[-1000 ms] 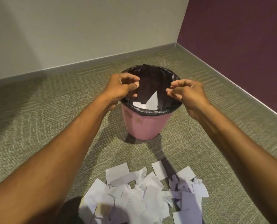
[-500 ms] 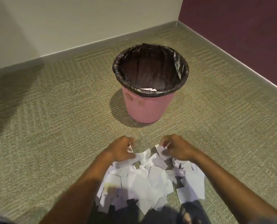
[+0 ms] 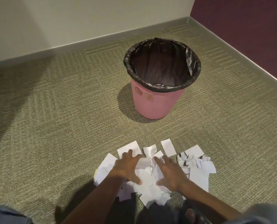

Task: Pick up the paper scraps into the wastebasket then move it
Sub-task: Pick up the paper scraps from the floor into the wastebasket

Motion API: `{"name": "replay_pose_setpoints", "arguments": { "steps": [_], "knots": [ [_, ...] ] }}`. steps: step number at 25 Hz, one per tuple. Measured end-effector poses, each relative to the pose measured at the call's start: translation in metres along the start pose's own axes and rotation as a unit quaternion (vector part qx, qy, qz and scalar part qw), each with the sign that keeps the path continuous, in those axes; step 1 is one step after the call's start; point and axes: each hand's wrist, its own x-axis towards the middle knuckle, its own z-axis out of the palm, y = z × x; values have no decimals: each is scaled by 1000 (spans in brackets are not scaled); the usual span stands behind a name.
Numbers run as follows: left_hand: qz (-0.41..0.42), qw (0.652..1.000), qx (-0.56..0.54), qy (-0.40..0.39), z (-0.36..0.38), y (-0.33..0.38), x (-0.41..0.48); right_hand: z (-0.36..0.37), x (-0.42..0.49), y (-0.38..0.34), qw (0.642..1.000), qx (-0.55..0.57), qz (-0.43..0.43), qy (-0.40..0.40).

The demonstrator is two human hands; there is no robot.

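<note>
Your fingers (image 3: pixel 131 153) are spread and nearly straight on both hands, pressing flat on paper and gripping nothing. Your left hand (image 3: pixel 127 167) lies palm down on the left-centre of the heap. Your right hand (image 3: pixel 170 172) lies just beside it on the right, and the two thumbs point toward each other with a strip of white paper showing between them. Under and around both hands, the paper scraps (image 3: pixel 198 177) lie in a loose, overlapping pile at the near side of the scene. A few flat rectangular pieces stick out on the far side, and some crumpled bits sit at the right end. Farther off and slightly right, well apart from the pile, the pink wastebasket (image 3: pixel 154 105) stands upright on the carpeted floor (image 3: pixel 53 126). A black bag (image 3: pixel 163 70) lines it and folds over its rim. Beyond it, a cream wall (image 3: pixel 86 21) meets a maroon wall (image 3: pixel 247 21) at the far right corner.
</note>
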Motion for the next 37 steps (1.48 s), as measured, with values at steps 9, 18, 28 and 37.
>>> {"name": "replay_pose_setpoints", "arguments": {
  "steps": [9, 18, 28, 37],
  "knots": [
    [6, 987, 5, 158, 6, 3, -1, -13, 14, 11, 981, 175, 28, 84],
    [15, 941, -203, 269, -41, 4, -2, -84, -7, 26, 969, 208, 24, 132],
    [3, 748, -627, 218, -105, -1, -14, -153, -40, 32, 889, 388, 37, 241],
    [198, 651, -689, 251, -232, 8, -83, -228, -69, 41, 736, 600, -92, 299]
  ]
}}
